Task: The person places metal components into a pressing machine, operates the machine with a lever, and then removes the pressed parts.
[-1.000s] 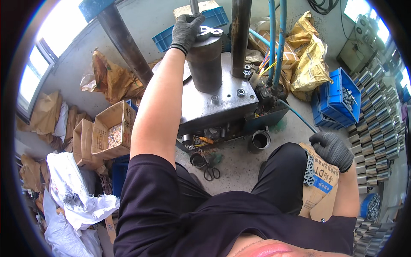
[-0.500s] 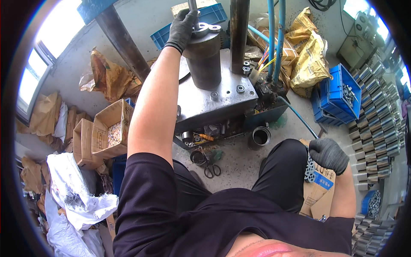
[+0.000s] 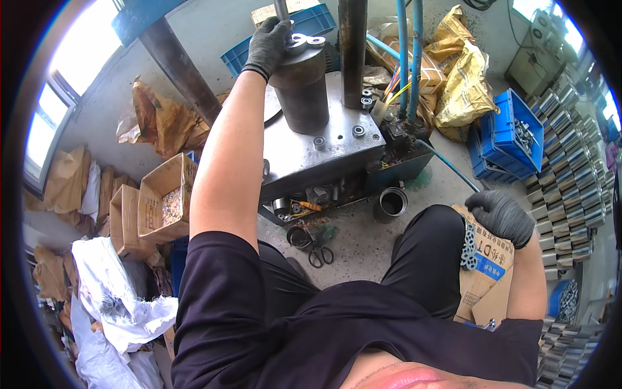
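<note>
Left hand [image 3: 269, 45] in a dark glove, fingers curled round the lower end of the metal rod [image 3: 280, 9], just above the cylinder top; exact finger contact partly hidden. Dark steel cylinder [image 3: 301, 100] stands upright on the press plate [image 3: 291, 157], two ring bearings [image 3: 315, 42] side by side on its top face, next to the fingers. Right hand [image 3: 502, 217], also gloved, is closed in a fist at the near end of the blue lever [image 3: 447, 162], out right of the knee. Two small bearings [image 3: 358, 131] sit loose on the plate, in front of the cylinder and well apart from both hands. Dark column [image 3: 353, 55] is just right of the cylinder. Floor below: open metal cup [image 3: 392, 203] and scissors [image 3: 321, 257]. Right side: stacked blue crates [image 3: 515, 133] with metal parts, then rows of shiny metal tubes [image 3: 570, 175]. Left: open cardboard box [image 3: 170, 206] with small bits inside.
</note>
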{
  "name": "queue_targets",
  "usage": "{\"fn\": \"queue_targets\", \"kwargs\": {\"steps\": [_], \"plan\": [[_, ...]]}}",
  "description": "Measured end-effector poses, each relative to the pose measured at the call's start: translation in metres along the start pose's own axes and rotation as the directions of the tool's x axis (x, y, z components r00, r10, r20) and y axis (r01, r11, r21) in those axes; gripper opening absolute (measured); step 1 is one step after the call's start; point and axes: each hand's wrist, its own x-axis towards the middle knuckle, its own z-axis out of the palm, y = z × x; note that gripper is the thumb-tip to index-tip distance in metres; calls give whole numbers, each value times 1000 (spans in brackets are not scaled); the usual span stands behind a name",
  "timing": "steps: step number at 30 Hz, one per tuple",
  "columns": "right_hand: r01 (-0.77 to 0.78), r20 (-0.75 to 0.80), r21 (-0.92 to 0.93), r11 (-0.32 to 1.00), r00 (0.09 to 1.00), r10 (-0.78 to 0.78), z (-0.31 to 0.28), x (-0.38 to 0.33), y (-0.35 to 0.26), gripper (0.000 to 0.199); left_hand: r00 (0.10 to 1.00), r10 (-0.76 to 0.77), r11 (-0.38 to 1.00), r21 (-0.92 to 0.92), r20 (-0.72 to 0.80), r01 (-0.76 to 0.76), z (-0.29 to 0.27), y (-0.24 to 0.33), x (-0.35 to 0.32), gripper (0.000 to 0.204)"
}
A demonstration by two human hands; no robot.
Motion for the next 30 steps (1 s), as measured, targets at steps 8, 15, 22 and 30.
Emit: {"fn": "queue_targets", "kwargs": {"steps": [8,15,22,30], "plan": [[-34,-37,87,996,999,37,-1,-3,4,31,999,-17,994,-104,32,20,6,-11,6,34],[-40,-13,108,993,999,41,-2,-1,3,29,998,-20,994,-104,54,26,2,-10,8,31],[-50,-17,60,997,999,51,-3,-1,-6,29,1000,-8,999,-38,24,9,-2,-11,7,30],[34,-324,69,997,946,-10,-10,12,9,23,999,-14,997,-77,42,17,4,-7,4,30]]}}
